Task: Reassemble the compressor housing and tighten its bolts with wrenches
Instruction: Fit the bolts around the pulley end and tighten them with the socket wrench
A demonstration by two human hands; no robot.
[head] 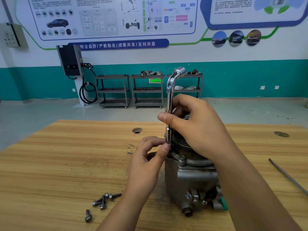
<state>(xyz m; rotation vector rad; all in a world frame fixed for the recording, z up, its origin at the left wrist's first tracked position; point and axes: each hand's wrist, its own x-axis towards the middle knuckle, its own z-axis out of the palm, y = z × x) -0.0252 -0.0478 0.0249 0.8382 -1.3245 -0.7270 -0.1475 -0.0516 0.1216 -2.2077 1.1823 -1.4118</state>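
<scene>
On the wooden workbench [66, 164], the compressor housing [191, 180] stands near the front edge. Above it the right hand [196, 127] curls round the shaft of an L-shaped socket wrench [171, 84] (upright, bend at the top). The left hand [148, 157] pinches its lower socket end at the housing's rim. A few loose bolts [103, 200] lie to the left.

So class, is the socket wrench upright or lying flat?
Upright: the socket wrench rises vertically from the compressor housing, bent end uppermost; right hand grips its shaft, left hand pinches its lower end.
</scene>
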